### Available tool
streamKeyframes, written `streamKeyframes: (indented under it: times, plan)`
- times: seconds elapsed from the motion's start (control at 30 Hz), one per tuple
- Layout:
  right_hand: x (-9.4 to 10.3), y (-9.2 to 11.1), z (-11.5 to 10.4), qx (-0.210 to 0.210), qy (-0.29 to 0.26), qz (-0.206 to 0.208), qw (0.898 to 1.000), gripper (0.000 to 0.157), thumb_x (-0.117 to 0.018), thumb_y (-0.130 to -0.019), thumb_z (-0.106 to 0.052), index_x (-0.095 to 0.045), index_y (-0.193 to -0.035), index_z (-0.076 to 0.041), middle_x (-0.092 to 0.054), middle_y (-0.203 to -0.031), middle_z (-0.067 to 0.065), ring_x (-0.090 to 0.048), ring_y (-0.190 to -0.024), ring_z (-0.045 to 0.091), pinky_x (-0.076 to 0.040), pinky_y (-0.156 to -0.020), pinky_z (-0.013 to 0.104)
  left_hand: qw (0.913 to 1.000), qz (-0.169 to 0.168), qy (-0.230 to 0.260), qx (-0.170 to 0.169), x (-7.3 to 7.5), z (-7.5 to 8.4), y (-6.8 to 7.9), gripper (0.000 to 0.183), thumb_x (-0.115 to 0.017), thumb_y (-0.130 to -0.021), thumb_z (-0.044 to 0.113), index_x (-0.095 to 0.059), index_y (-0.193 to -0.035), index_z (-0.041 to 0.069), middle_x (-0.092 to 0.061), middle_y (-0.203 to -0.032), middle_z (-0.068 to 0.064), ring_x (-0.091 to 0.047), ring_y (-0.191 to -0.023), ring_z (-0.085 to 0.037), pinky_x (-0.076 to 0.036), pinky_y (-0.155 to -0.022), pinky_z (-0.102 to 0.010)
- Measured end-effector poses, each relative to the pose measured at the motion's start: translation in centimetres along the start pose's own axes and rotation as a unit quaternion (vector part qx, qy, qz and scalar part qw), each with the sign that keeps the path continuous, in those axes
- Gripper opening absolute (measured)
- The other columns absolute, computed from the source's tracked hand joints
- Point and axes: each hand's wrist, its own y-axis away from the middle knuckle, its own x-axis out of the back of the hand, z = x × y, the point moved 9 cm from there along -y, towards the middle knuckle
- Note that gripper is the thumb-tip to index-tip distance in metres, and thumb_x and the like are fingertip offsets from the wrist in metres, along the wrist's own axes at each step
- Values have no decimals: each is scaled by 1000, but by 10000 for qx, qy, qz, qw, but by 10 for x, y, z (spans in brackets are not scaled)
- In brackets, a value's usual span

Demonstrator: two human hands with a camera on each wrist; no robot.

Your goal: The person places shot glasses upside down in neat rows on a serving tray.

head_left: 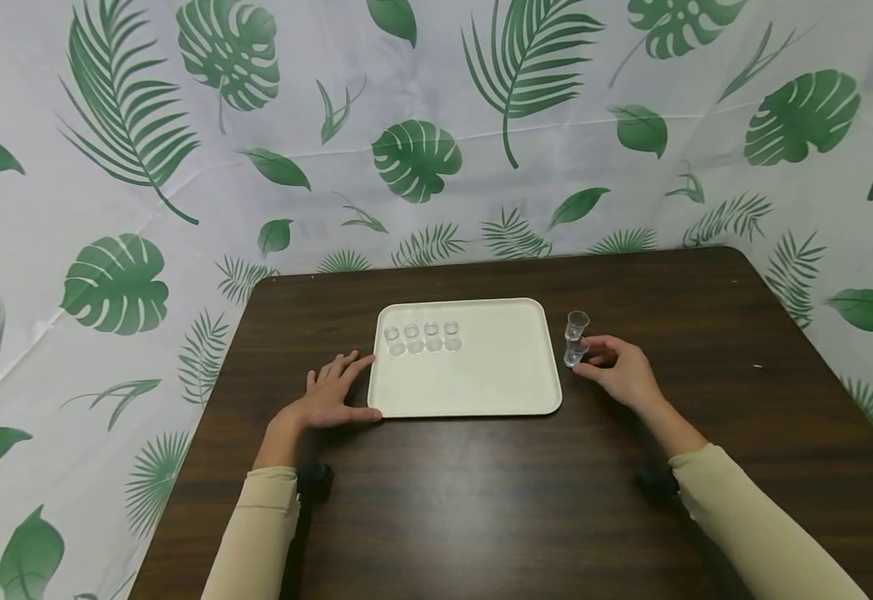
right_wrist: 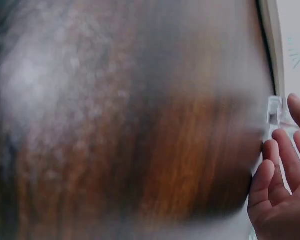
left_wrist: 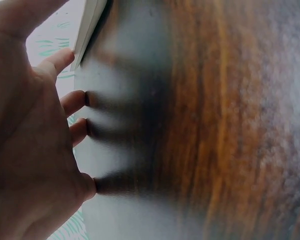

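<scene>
On the dark wooden table lies a cream tray [head_left: 481,379]. My left hand [head_left: 329,404] is spread at the tray's left side, its thumb and index finger at the rim; the other fingertips [left_wrist: 80,131] meet the tabletop in the left wrist view. Beyond the tray's right edge, two clear shot glasses are stacked, an upper shot glass [head_left: 577,323] on a lower shot glass [head_left: 574,354]. Thumb and forefinger of my right hand [head_left: 619,371] pinch the lower one. In the right wrist view, the clear glass [right_wrist: 274,111] shows by the fingertips.
Several small clear shot glasses [head_left: 432,337] stand in a row in the tray's back left part. A white cloth [head_left: 256,200] with green leaves hangs behind the table [head_left: 451,500]. A small pale speck [head_left: 757,366] lies on the table's right side.
</scene>
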Motion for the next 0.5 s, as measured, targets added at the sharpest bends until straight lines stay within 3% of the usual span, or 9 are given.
streamKeyframes:
  times: [0.13, 0.5]
  plan:
    - [-3, 0, -2, -44, 184, 31, 9998, 40, -82, -82, -16, -68, -116, -2, -70, -106, 18, -66, -92, 33, -46, -81, 41, 10000, 12, 24, 6, 0, 0, 1, 101, -73, -78, 62, -24, -157, 23, -14, -161, -18, -9, -145, -46, -1, -103, -76]
    - [-7, 0, 3, -276, 366, 180, 9988, 40, -80, -84, -25, -68, -116, -3, -70, -105, 18, -64, -95, 32, -45, -81, 43, 10000, 8, 47, -39, 0, -1, 1, 101, -73, -79, 61, -23, -158, 23, -12, -162, -18, -8, -145, -45, 0, -103, -75]
